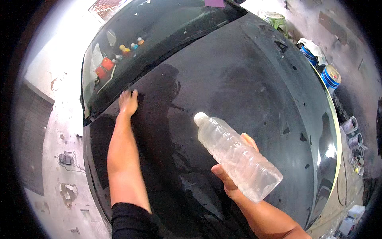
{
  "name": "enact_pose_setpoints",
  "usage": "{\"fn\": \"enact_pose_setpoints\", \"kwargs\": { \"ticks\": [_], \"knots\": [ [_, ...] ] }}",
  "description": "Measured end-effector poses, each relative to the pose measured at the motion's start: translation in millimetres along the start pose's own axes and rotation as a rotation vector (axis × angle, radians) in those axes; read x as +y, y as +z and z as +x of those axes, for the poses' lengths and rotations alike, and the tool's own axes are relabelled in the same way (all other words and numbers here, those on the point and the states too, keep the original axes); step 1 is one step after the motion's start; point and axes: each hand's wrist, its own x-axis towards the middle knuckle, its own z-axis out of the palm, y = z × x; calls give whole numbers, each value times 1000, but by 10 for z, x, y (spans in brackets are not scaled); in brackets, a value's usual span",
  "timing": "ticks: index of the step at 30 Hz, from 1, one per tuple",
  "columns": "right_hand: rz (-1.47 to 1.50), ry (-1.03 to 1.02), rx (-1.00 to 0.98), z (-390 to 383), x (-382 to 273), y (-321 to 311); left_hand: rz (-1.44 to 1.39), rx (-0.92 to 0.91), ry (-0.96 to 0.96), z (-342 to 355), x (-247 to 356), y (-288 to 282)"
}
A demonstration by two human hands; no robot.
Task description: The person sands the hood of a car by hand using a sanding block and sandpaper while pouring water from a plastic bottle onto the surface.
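Right hand [231,185] wrapped round clear bottle [236,155], tilted over dark hood [223,83], white cap [200,118] toward windshield [159,44]. Left hand [128,104] blurred at hood's rear edge; grip can't be told. Advisable: light, flat strokes; bottle clear of hood.

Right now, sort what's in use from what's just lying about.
In use:
- plastic bottle, in the right hand
- dark car hood, at the left hand

Apparently just lying about:
- blue-banded can
- small colourful items behind the windshield
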Motion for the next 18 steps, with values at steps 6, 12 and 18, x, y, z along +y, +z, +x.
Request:
{"fn": "enact_pose_setpoints", "kwargs": {
  "ticks": [6, 12, 18],
  "knots": [
    [-229, -123, -57, 46, 84, -23, -373, 28, 271, 166, 1721, -57],
    [-17, -33, -62, 81, 36, -95, -367, -49, 270, -640, 722, -279],
    [-108, -19, -141, 11, 45, -86, -147, 72, -329, -283, -630, 189]
  ]
}}
